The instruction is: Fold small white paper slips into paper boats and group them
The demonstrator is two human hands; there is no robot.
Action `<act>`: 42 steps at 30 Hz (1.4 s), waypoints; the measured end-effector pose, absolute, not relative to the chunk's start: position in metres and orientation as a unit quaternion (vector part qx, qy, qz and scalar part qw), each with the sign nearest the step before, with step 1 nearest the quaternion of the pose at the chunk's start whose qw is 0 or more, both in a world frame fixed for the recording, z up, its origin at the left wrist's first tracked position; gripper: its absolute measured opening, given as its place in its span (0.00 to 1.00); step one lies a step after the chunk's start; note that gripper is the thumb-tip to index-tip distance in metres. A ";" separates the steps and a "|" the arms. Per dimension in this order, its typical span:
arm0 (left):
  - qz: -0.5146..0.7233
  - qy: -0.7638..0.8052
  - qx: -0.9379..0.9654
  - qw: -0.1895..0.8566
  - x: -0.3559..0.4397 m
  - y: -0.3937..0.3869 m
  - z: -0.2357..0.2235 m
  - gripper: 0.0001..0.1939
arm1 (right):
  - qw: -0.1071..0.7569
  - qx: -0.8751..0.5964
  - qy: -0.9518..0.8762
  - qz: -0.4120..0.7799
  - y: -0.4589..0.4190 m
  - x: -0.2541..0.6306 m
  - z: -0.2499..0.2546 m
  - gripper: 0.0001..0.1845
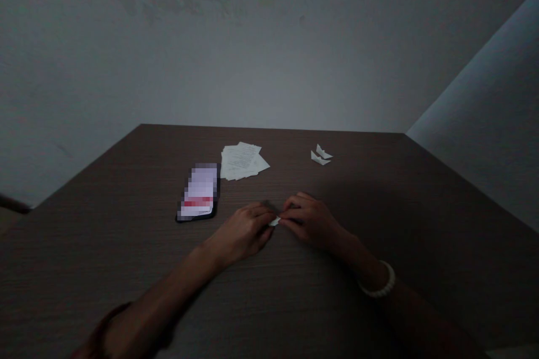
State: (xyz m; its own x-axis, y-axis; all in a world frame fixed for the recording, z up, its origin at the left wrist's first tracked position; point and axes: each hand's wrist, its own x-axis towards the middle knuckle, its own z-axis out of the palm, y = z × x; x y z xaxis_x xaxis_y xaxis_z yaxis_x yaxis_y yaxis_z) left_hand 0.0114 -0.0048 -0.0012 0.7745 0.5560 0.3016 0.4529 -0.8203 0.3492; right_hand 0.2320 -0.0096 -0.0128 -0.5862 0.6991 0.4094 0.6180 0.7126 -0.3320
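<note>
The left hand [252, 227] and right hand [310, 220] pinch a small paper [274, 221] between them — phone [199, 190] left, paper boats [320, 160] far and right.

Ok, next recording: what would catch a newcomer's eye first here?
Probably the bright, pixelated phone screen, left of centre on the dark table. Next, the left hand and right hand, meeting at a small white piece of paper. Beyond them, two folded paper shapes sit right of a paper stack.
</note>
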 end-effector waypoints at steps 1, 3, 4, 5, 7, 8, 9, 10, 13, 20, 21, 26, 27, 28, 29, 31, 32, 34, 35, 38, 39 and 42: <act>0.199 0.270 0.933 0.130 0.011 -0.005 -0.001 0.11 | 0.258 -0.369 -0.890 0.070 -0.009 0.232 -0.012 0.06; 0.198 0.266 0.935 0.129 0.011 -0.005 -0.001 0.11 | 0.247 -0.367 -0.895 0.053 -0.009 0.232 -0.011 0.06; 0.197 0.265 0.935 0.129 0.011 -0.005 -0.001 0.11 | 0.240 -0.366 -0.898 0.042 -0.009 0.232 -0.011 0.06; 0.194 0.264 0.936 0.129 0.012 -0.006 0.000 0.11 | 0.232 -0.364 -0.902 0.030 -0.009 0.232 -0.010 0.07; 0.188 0.265 0.937 0.128 0.012 -0.006 0.000 0.11 | 0.215 -0.356 -0.909 0.002 -0.009 0.231 -0.008 0.07; 0.185 0.266 0.938 0.126 0.012 -0.006 0.000 0.11 | 0.206 -0.351 -0.913 -0.012 -0.009 0.231 -0.007 0.08; 0.185 0.266 0.938 0.124 0.012 -0.006 0.000 0.11 | 0.197 -0.346 -0.917 -0.025 -0.009 0.230 -0.007 0.08; 0.183 0.264 0.939 0.122 0.012 -0.006 0.000 0.11 | 0.188 -0.342 -0.920 -0.035 -0.009 0.230 -0.006 0.08; 0.182 0.260 0.940 0.123 0.013 -0.006 0.000 0.11 | 0.172 -0.334 -0.925 -0.052 -0.009 0.229 -0.005 0.09; 0.209 0.232 0.938 0.149 0.013 -0.006 0.005 0.10 | 0.164 -0.338 -0.925 -0.061 -0.011 0.229 -0.005 0.09; 0.209 0.230 0.939 0.149 0.012 -0.005 0.005 0.11 | 0.162 -0.340 -0.924 -0.059 -0.011 0.229 -0.005 0.09; 0.195 0.210 0.946 0.149 0.011 -0.005 0.003 0.12 | 0.167 -0.356 -0.918 -0.055 -0.012 0.229 -0.005 0.09; 0.191 0.209 0.947 0.149 0.010 -0.005 0.003 0.12 | 0.167 -0.361 -0.916 -0.053 -0.012 0.228 -0.005 0.09; 0.187 0.209 0.948 0.150 0.010 -0.005 0.004 0.12 | 0.168 -0.366 -0.914 -0.050 -0.013 0.228 -0.005 0.09; 0.182 0.210 0.949 0.150 0.010 -0.006 0.005 0.11 | 0.171 -0.369 -0.912 -0.047 -0.014 0.228 -0.005 0.09; 0.172 0.215 0.949 0.150 0.010 -0.006 0.007 0.11 | 0.182 -0.367 -0.912 -0.037 -0.015 0.228 -0.005 0.10; 0.166 0.216 0.950 0.150 0.010 -0.007 0.008 0.11 | 0.186 -0.364 -0.912 -0.030 -0.015 0.228 -0.006 0.12; 0.159 0.216 0.952 0.151 0.011 -0.007 0.009 0.11 | 0.194 -0.363 -0.911 -0.009 -0.017 0.228 -0.006 0.15; 0.158 0.215 0.952 0.150 0.011 -0.007 0.009 0.11 | 0.198 -0.366 -0.909 0.003 -0.017 0.228 -0.006 0.15; 0.163 0.215 0.953 0.141 0.012 -0.006 0.006 0.12 | 0.213 -0.385 -0.897 0.031 -0.019 0.226 -0.005 0.14; 0.163 0.216 0.953 0.135 0.011 -0.006 0.005 0.12 | 0.216 -0.391 -0.894 0.034 -0.019 0.225 -0.004 0.12; 0.161 0.219 0.955 0.122 0.010 -0.006 0.003 0.13 | 0.224 -0.406 -0.885 0.034 -0.020 0.223 -0.002 0.11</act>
